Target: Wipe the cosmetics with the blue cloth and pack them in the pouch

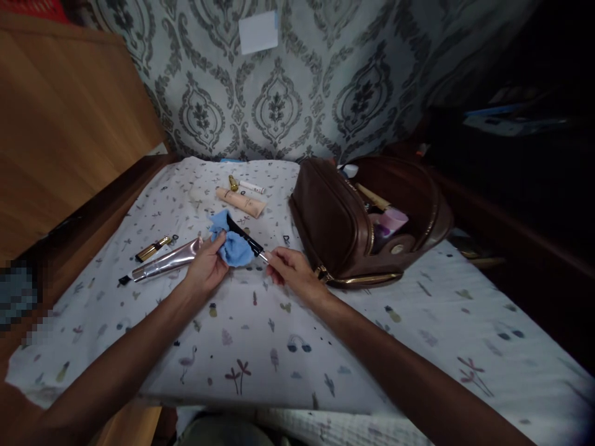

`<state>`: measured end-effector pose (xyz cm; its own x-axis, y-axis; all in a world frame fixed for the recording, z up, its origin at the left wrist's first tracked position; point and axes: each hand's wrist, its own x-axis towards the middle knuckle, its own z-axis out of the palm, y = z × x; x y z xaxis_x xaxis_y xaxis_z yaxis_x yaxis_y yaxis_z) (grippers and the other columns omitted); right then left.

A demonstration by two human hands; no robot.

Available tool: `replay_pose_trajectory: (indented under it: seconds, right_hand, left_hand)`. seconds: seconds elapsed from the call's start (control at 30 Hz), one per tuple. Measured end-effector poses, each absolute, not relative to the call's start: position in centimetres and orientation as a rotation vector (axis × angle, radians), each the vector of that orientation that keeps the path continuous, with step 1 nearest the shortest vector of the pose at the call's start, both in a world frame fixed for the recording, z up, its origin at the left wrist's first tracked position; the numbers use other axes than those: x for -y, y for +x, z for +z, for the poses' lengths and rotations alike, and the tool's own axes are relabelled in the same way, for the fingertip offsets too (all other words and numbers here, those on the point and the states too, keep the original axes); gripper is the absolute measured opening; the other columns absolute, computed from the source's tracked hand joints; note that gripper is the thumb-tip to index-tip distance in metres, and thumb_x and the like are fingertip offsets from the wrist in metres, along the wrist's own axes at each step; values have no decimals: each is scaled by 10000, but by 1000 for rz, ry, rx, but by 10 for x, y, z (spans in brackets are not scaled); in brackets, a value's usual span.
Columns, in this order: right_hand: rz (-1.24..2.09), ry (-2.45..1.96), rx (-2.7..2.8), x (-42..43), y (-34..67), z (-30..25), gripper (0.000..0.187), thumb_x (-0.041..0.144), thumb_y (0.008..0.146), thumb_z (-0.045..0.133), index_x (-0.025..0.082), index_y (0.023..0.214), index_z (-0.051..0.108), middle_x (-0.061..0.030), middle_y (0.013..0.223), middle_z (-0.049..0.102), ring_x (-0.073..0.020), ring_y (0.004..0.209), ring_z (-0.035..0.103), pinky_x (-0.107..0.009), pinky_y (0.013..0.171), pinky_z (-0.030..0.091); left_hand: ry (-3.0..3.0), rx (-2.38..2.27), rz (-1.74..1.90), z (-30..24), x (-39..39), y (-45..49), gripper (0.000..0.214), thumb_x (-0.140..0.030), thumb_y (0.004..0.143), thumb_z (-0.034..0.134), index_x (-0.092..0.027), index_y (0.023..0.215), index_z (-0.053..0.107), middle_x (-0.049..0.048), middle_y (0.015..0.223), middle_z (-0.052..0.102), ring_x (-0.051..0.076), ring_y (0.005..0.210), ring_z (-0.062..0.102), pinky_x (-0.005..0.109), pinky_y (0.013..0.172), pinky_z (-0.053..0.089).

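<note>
Right now the fingers (275, 256) of the right hand (292, 271) are pinching the near end of a slim black stick (245, 239), while the left hand (207, 267) is closing a blue cloth (233, 248) around its far part, low over the patterned tabletop (260, 334). A silver tube (165, 261) is lying just beside the left hand, and an open brown pouch (332, 223) is sitting near the right one.

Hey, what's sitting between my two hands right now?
In the head view, a blue cloth held by the left hand and a thin black stick pinched by the right hand lie between them.
</note>
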<state>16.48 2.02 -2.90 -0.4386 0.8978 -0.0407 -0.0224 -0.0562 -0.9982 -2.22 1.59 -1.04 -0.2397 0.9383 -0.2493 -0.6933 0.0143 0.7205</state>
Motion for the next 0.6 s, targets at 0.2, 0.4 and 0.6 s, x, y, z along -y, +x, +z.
replay_pose_trajectory:
  seconds: [0.2,0.4,0.6]
  right_hand:
    - [1655,-914,1473,-18,164,-30,518,678,709,708,189,742,540,27,616,589,-71,456,463,-198,419,326]
    - [1678,-871,1596,-11,160,-31,489,635,705,751,184,780,578,14,662,623,-81,484,513,-194,422,345]
    - [1763,-836,1430,-15,160,-34,531,666,677,763,181,776,571,-4,667,655,-83,480,520,-198,424,343]
  left_hand:
    - [351,-880,1543,3,-10,-16,232,-130,1005,475,-115,1139,664,67,845,771,141,734,745,257,781,623]
    - [304,-978,1565,8,-13,-17,246,-121,1001,427,-107,970,670,65,739,742,143,625,725,185,570,588]
    - [439,-969,1471,-5,-9,-15,146,-170,961,548,-120,996,681,80,858,773,171,759,748,257,706,626]
